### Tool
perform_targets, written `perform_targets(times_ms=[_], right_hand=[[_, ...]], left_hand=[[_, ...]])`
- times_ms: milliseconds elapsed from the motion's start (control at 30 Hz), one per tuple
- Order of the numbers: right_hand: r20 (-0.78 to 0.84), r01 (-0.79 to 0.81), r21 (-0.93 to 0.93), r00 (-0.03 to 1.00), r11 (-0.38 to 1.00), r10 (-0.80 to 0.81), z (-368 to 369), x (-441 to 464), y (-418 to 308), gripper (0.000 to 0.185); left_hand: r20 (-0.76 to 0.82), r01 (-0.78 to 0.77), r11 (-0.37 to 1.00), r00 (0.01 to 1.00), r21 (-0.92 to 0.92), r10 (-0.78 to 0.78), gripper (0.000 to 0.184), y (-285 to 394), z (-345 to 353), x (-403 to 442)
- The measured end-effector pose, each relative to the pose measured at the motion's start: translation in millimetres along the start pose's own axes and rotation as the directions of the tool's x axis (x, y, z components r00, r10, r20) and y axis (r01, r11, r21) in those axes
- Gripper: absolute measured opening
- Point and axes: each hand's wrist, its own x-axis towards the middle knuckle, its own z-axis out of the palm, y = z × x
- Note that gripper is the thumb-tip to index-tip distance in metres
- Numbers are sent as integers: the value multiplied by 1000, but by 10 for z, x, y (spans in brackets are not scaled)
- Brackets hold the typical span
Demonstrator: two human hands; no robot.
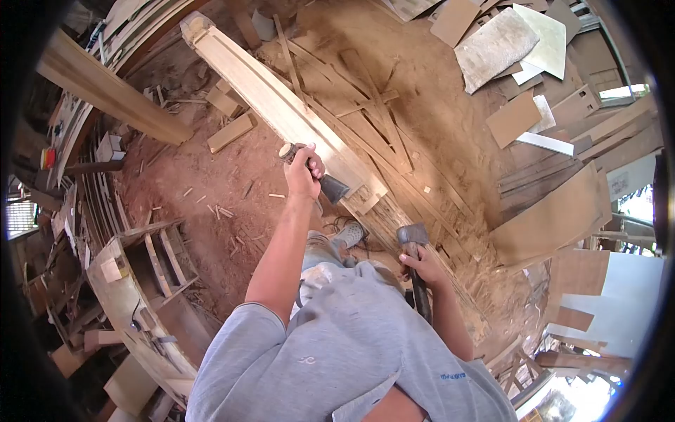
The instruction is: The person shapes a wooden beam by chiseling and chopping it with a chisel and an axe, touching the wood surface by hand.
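Note:
My left hand (304, 169) is closed around a chisel (335, 188), whose wooden butt sticks out above the fist. Its wide dark blade points down to the right, close to the near end of a pale wooden beam (260, 91); whether it touches the wood I cannot tell. A cut step or tenon (365, 200) shows at that end of the beam. In my right hand (422, 266) is a hammer (412, 234), gripped just below its dark metal head, with the dark handle hanging downward. Under the beam's near end lies a rough, worn timber (401, 219).
Long thin offcuts (373, 105) lie on the dusty floor beyond the beam. At left are a curved plank (112, 88), wood blocks (232, 132) and an open wooden cabinet frame (144, 281). Board scraps (517, 121) are piled at right. My shoe (349, 234) is beside the timber.

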Motion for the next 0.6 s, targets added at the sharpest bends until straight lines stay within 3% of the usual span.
perform_targets(times_ms=[133, 600], right_hand=[[-69, 34, -11, 997, 999, -34, 146, -119, -239, 30], [-62, 220, -95, 972, 971, -226, 306, -277, -990, 27]], left_hand=[[8, -13, 1000, 1000, 18, 13, 24, -4, 19, -7], [-48, -45, 999, 998, 9, 45, 21, -70, 45, -28]])
